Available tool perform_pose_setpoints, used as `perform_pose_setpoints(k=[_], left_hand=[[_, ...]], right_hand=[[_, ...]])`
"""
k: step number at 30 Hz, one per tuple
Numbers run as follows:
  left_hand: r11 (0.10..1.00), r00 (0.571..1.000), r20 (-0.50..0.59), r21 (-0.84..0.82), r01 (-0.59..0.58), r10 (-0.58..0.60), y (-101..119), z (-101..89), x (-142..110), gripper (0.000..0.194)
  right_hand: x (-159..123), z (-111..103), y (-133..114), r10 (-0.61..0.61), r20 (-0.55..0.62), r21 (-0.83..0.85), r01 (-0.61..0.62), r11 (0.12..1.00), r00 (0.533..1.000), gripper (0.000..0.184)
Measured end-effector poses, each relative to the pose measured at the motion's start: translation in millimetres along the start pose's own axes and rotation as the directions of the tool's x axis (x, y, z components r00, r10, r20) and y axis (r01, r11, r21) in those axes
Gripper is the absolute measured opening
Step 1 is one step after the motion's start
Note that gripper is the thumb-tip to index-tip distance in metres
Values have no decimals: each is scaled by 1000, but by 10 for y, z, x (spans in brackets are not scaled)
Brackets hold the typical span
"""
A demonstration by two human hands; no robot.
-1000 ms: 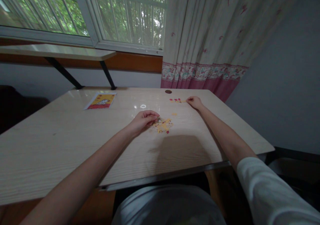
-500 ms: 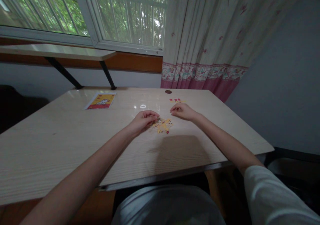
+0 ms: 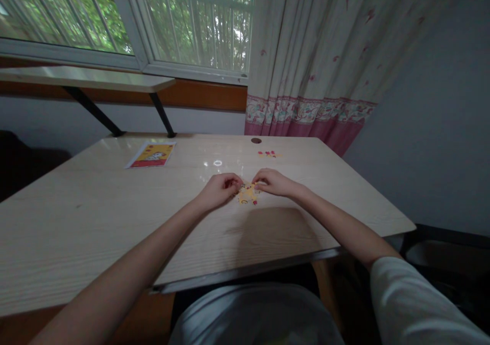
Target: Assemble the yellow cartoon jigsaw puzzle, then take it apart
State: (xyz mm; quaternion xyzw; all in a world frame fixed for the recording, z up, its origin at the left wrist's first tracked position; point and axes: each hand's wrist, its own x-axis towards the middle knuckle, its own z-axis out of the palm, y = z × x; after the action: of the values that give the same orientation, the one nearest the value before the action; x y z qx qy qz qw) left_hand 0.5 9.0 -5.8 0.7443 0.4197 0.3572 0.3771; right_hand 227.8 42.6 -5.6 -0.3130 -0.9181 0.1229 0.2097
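A small cluster of yellow jigsaw puzzle pieces (image 3: 248, 197), with some red and pale parts, lies on the desk between my hands. At its left edge my left hand (image 3: 221, 189) is closed, thumb and fingertips pinching a piece there. Across from it, my right hand (image 3: 277, 182) reaches in from the right with its fingers bent together on the cluster's upper right edge. The fingertips partly hide the pieces they touch, so their outlines are unclear. Farther back lies a short row of red and yellow puzzle pieces (image 3: 268, 153), apart from both hands.
The pale wooden desk (image 3: 95, 212) extends to both sides. A yellow and red picture sheet (image 3: 153, 154) lies at the back left, near the black supports of a raised shelf (image 3: 115, 77). A round hole (image 3: 256, 141) is near the rear edge; a curtain (image 3: 306, 79) hangs behind.
My right hand has moved left and nearer to me, from beyond the cluster onto its upper right edge. My left hand stays at the left edge, almost unmoved.
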Motion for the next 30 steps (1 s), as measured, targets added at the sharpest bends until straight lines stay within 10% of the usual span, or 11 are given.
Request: perform_pose_setpoints(k=[6, 16, 30], left_hand=[[1000, 999, 37, 30, 6, -7, 49, 10, -6, 18], [1000, 999, 46, 21, 2, -3, 78, 27, -23, 21], [998, 995, 79, 20, -54, 52, 59, 30, -34, 29]], right_hand=[[-2, 13, -49, 194, -36, 272, -177, 946, 980, 13], [96, 156, -237, 400, 3, 786, -250, 566, 916, 29], [85, 188, -359, 410, -90, 733, -219, 644, 908, 31]])
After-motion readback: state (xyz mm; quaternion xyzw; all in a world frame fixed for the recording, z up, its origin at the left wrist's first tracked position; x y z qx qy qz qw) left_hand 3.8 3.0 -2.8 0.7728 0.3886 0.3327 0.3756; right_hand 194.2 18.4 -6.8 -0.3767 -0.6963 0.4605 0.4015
